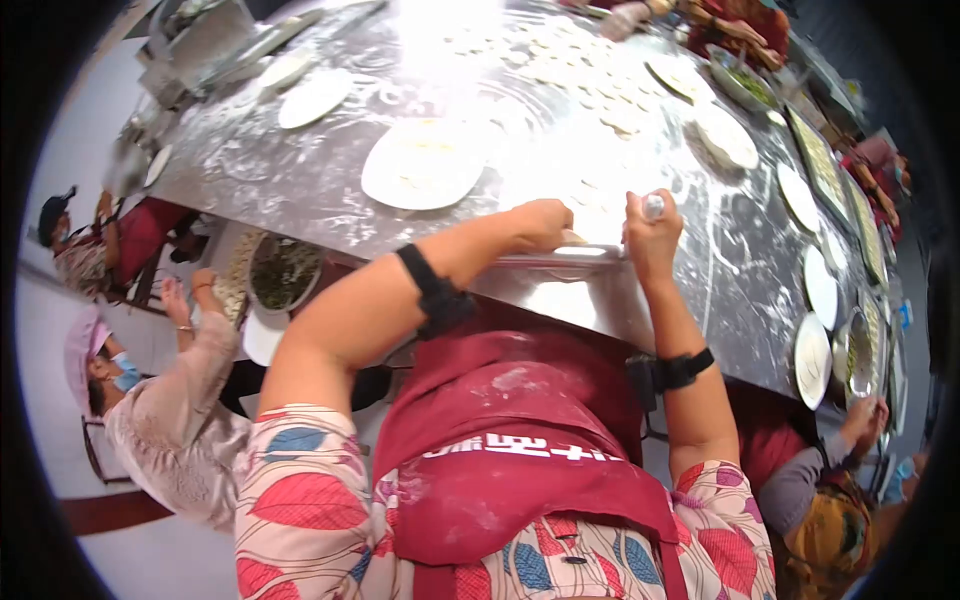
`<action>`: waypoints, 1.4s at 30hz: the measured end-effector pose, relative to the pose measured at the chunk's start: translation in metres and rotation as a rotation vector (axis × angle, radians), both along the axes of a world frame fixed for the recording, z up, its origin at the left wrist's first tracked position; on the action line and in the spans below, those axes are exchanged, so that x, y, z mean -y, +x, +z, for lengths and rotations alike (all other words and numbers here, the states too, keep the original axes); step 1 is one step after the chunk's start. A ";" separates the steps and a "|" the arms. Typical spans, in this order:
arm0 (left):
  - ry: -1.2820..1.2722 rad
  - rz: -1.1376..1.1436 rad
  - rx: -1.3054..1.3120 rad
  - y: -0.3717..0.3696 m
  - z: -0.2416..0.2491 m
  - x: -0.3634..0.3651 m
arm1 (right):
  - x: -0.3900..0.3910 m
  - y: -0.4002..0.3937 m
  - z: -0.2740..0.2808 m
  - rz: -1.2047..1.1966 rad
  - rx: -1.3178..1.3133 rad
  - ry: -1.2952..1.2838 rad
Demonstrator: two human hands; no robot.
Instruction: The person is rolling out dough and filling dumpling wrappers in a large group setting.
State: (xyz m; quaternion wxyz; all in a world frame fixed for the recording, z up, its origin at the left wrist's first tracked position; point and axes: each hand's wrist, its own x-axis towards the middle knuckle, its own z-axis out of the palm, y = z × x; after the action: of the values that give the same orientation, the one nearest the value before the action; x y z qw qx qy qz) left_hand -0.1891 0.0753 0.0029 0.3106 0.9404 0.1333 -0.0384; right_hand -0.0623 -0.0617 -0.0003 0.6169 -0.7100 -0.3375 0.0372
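Both hands clench a rolling pin (600, 250): the left hand (540, 225) grasps one end, the right hand (650, 235) the other, at the near edge of the floured table (300, 170). Rolling dough seems the step in hand; the next push likely calls for even pressure. Just beyond the grip lies a plate (425, 165) of wrappers.

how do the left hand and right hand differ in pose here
The left hand lies knuckles-up and low on the floured table, over a small piece of dough. The right hand stands upright in a fist around a rolling pin. Both arms wear black bands.
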 end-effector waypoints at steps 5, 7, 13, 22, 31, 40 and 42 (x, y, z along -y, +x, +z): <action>-0.064 0.166 -0.032 0.001 -0.003 0.007 | 0.006 0.002 -0.006 0.014 0.029 0.026; -0.011 0.164 0.041 -0.005 -0.007 0.018 | 0.041 -0.023 0.001 -0.012 0.023 -0.003; -0.265 0.314 0.278 -0.034 0.019 -0.026 | 0.073 -0.045 -0.013 0.123 -0.087 0.090; 0.338 0.641 -0.134 -0.110 0.070 -0.180 | 0.071 -0.043 -0.008 0.184 -0.142 0.118; 0.228 0.071 0.166 0.061 0.026 -0.090 | 0.072 -0.041 -0.010 0.136 -0.126 0.122; 0.272 0.259 -0.199 0.117 0.015 -0.033 | 0.069 -0.038 -0.015 0.099 -0.111 0.095; 0.248 0.218 -0.292 0.118 0.023 -0.029 | 0.068 -0.037 -0.018 0.075 -0.072 0.094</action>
State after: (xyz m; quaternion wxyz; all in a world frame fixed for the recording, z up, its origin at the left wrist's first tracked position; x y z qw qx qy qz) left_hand -0.0715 0.1043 0.0256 0.1722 0.9359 0.2812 -0.1235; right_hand -0.0995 -0.1300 -0.0184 0.6596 -0.6652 -0.3428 0.0702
